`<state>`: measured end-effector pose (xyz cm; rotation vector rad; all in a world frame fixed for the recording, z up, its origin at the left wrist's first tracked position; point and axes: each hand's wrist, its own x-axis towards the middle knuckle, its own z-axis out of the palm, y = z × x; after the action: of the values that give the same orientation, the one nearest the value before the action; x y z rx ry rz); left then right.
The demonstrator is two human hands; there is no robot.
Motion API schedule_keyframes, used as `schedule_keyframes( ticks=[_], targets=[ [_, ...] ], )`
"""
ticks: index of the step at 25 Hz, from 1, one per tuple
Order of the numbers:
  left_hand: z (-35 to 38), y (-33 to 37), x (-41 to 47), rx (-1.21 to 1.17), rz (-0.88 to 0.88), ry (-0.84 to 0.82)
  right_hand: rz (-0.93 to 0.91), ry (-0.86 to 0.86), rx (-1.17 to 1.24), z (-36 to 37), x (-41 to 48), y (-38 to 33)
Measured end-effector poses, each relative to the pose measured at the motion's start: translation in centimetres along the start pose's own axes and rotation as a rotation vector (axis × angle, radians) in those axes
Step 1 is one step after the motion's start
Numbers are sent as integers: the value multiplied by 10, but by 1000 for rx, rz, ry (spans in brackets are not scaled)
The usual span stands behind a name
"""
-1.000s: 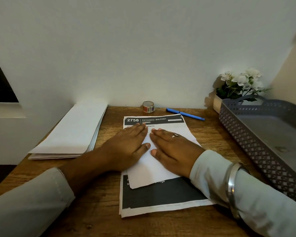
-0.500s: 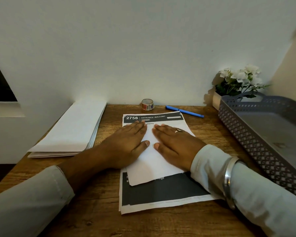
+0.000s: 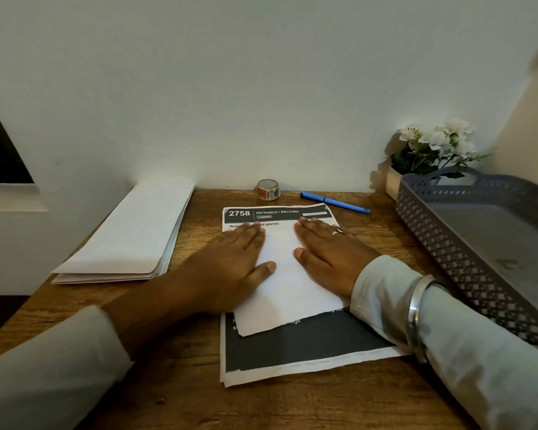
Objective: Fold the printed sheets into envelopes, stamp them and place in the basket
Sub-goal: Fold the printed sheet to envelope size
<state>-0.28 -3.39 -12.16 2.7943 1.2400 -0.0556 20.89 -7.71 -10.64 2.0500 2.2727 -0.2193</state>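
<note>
1. White sheet is laid a bit skewed on the printed stack. The stack's header strip is seen above it and the dark lower part below.
2. Left hand is pressed flat on the sheet's left half, fingers straight and together, thumb pointed toward the middle.
3. Right hand is laid flat on the right half, fingers straight too, and a ring is worn on it. A bare strip of sheet is left between the two hands.
4. Envelopes are piled at the table's left, well apart from the hands.
5. Tape and pen are parked by the wall behind the stack. The basket is set at the right, with flowers behind it.
</note>
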Motion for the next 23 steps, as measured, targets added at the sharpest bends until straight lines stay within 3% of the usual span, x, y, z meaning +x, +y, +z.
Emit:
schedule_keyframes(
  ticks=[5,10,12,20,23],
  targets=[
    [4,-19,-17,25,-104,20,52,40,-57,3,0,-2],
    [7,-18,-16,34,-112,17,-226,36,-45,10,-6,-37],
    [6,-19,-15,38,-113,9,-241,30,-11,11,-3,-36],
    [1,-17,-17,54,-120,14,98,22,19,-10,-2,25],
    [-6,-19,-20,109,-112,158,105,51,40,-10,1,27]
  ],
)
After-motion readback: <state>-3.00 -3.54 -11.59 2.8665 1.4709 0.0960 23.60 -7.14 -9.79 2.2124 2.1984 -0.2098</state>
